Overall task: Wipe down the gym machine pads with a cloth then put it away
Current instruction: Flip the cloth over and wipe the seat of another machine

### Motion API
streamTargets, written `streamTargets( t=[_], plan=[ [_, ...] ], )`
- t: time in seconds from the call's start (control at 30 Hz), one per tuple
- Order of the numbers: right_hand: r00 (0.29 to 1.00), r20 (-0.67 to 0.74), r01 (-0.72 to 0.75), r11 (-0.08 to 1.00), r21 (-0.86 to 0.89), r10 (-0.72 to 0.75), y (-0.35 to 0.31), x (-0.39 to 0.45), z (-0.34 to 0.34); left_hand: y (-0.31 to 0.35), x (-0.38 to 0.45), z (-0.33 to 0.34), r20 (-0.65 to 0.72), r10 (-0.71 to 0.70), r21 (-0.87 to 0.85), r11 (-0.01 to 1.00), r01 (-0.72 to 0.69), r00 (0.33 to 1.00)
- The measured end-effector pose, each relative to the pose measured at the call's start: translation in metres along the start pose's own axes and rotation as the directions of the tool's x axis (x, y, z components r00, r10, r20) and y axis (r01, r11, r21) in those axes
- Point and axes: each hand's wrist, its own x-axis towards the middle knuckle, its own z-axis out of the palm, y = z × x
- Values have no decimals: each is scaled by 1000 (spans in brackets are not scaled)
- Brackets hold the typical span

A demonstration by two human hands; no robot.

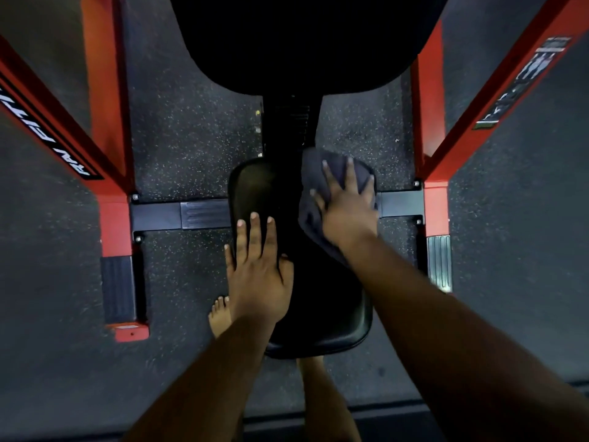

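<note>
A black seat pad (322,314) of the gym machine lies below me in the middle of the view. My right hand (345,205) presses a dark grey cloth (310,205) flat onto the pad's far right part, fingers spread and straight. My left hand (258,269) rests flat on the pad's left edge with straight fingers. A larger black back pad (299,43) fills the top centre, apart from both hands.
Red frame beams rise at the left (105,100) and right (497,90). A black crossbar (178,215) runs under the seat between red feet. My bare feet (220,315) stand on the speckled rubber floor (191,129) next to the seat.
</note>
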Motion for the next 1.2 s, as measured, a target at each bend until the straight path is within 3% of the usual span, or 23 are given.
streamTargets(
  t=[0.1,0.2,0.3,0.57,0.7,0.8,1.03,1.1,1.2],
  plan=[
    [1000,24,20,998,-51,-19,-5,28,-9,-2,2,1,-2,7,-6,1000,-7,1000],
    [994,3,105,988,-116,-105,21,-66,5,0,0,-3,18,-11,-2,1000,11,1000],
    [995,64,79,992,-100,-73,35,-144,21,1,1,-6,46,-16,1,1000,16,999],
    [997,72,40,980,-192,-27,-31,33,3,-1,1,0,-2,-8,-52,999,8,1000],
    [980,18,198,948,-249,-200,0,-54,12,0,1,-4,30,-16,-39,999,17,999],
    [978,105,198,952,-233,-178,26,-124,18,1,3,-7,64,-29,-46,998,32,998],
    [972,109,231,932,-279,-209,-47,22,16,-2,0,0,-6,-19,-113,993,19,1000],
    [968,113,246,925,-290,-222,-52,28,12,-2,0,-1,-11,-22,-120,993,20,1000],
    [959,95,285,902,-324,-269,-19,-27,13,-2,-1,-4,-13,-28,-145,989,25,1000]
  ],
)
